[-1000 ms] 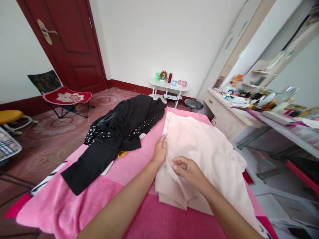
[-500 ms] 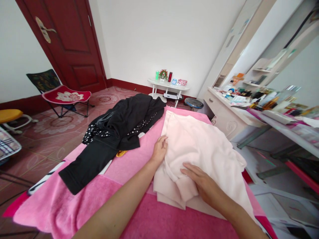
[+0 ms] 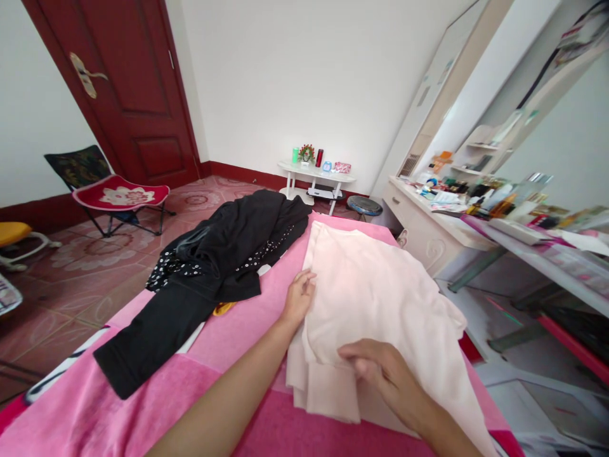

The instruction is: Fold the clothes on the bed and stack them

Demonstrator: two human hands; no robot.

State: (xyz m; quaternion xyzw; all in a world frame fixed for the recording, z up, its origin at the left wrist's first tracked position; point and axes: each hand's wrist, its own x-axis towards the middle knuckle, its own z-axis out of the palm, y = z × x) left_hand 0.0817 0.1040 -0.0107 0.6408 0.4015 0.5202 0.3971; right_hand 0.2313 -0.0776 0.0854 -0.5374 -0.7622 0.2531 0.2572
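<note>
A pale pink garment (image 3: pixel 380 298) lies spread on a pink blanket (image 3: pixel 247 317) on the bed. My left hand (image 3: pixel 299 296) rests flat on the garment's left edge, fingers stretched out. Nearer to me, my right hand (image 3: pixel 380 374) lies on the garment's folded lower part, fingers curled down over the cloth with the tips partly hidden. To the left a heap of black clothes (image 3: pixel 219 260) with a white-dotted trim lies on the blanket, one dark leg trailing toward the near left.
A red door (image 3: pixel 124 95) stands at the back left, with a folding chair (image 3: pixel 109 190) before it. A small white table (image 3: pixel 316 174) holds bottles against the far wall. A cluttered dresser (image 3: pixel 447 209) and mirror line the right side.
My right hand went from a pinch to lying on the cloth, then slid toward me over the folded lower part. The left hand stayed on the garment's edge. The view shifted slightly.
</note>
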